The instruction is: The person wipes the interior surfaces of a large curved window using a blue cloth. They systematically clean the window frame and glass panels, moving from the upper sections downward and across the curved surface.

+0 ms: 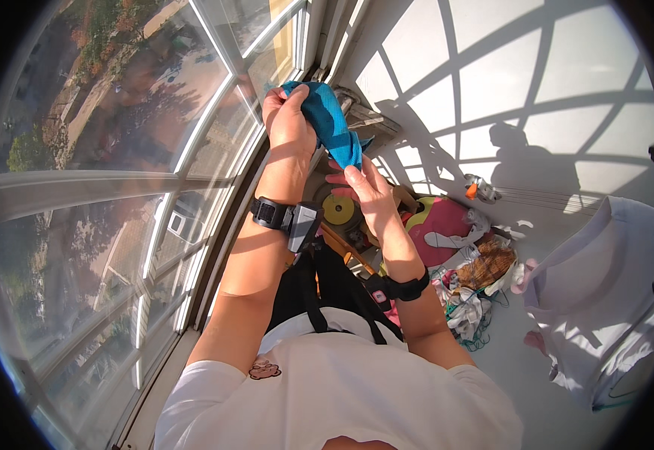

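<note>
A blue textured cloth [327, 115] stretches between my two hands in front of the window [192, 180]. My left hand [290, 119] pinches its upper left end between thumb and fingers, close to the window frame. At the cloth's lower end, my right hand [369, 191] has its thumb against the fabric; some of its fingers are spread and partly behind the cloth. Both wrists carry black straps, the left one with a boxy grey device.
A white wall with a clothesline pulley [480, 189] stands to the right. Below it are a pink and yellow-green item [436, 228] and a pile of hung small laundry [476, 292]. A white garment [597, 304] hangs at the far right. A wooden ledge [374, 121] juts out behind the cloth.
</note>
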A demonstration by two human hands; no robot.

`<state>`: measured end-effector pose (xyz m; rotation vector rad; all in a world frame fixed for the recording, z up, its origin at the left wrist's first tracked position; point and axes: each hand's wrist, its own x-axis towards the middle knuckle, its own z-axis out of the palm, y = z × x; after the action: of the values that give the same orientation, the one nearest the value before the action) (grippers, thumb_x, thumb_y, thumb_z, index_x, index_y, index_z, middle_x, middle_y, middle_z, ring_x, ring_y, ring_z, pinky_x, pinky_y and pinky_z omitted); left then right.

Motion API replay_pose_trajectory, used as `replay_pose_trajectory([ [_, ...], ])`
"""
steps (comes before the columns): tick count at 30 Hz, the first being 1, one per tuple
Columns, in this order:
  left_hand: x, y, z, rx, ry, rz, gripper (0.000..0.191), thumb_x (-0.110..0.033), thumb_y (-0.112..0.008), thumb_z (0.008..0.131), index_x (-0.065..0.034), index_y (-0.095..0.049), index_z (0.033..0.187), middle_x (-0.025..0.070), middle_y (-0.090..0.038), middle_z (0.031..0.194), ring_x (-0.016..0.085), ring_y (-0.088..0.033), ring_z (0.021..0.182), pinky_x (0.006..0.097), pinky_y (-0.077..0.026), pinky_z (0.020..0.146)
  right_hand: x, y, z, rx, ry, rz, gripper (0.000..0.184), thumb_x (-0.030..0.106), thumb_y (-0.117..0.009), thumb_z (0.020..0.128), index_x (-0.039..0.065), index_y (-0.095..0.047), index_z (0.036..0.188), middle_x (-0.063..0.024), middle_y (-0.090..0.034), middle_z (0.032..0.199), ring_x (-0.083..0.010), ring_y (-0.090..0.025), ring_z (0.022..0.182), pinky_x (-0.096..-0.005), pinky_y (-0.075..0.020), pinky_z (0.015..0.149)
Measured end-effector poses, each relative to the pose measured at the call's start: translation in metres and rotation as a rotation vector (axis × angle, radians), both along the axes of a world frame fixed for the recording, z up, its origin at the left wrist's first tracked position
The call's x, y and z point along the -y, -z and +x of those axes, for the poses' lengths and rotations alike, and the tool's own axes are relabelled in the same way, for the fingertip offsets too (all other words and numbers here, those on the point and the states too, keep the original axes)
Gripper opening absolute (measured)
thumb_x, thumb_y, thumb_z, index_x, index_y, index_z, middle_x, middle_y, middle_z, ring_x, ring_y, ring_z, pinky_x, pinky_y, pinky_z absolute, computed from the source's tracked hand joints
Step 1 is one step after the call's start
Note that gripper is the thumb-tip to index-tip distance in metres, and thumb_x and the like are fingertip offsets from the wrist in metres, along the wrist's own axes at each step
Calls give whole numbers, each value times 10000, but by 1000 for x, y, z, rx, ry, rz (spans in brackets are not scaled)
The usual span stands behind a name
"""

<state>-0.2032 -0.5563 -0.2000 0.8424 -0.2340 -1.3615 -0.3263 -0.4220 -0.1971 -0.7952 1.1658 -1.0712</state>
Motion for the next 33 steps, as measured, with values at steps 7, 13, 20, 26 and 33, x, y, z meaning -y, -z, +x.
replay_pose_trajectory([
  [7,52,19,-56,295,-157,-161,271,20,-587,837,-99,-383,969,39,-426,940,119,-418,833,273,-384,793,24,39,4,73,-58,-20,336,66,-529,961,-10,-505,1287,-61,-628,1107,-127,-589,999,-276,-481,878],
  [13,88,24,-71,916,-165,-614,325,-27,-633,789,-11,-370,979,173,-381,1013,303,-416,939,402,-365,895,-5,72,-31,-70,-42,143,267,92,-520,960,2,-563,1208,-50,-650,993,-116,-622,881,-253,-509,782],
  [20,103,65,-76,1494,-287,-845,533,-77,-733,684,-4,-375,1072,207,-358,1097,370,-392,996,485,-407,818,-35,106,-55,-9,36,316,270,110,-549,945,-18,-560,1183,-69,-655,946,-126,-635,865,-246,-511,783],
  [26,90,122,-80,1369,-47,-433,547,-78,-730,708,18,-395,1130,261,-341,1148,399,-425,1049,434,-396,938,-40,117,-55,20,-28,350,262,117,-545,951,-15,-564,1176,-66,-656,920,-130,-640,852,-256,-514,791],
  [33,68,120,-91,1022,67,-409,527,2,-585,789,58,-388,1275,263,-413,1265,394,-435,1198,424,-309,1074,-45,120,-55,-9,-53,371,262,136,-542,960,-17,-563,1171,-69,-656,927,-133,-642,873,-262,-517,804],
])
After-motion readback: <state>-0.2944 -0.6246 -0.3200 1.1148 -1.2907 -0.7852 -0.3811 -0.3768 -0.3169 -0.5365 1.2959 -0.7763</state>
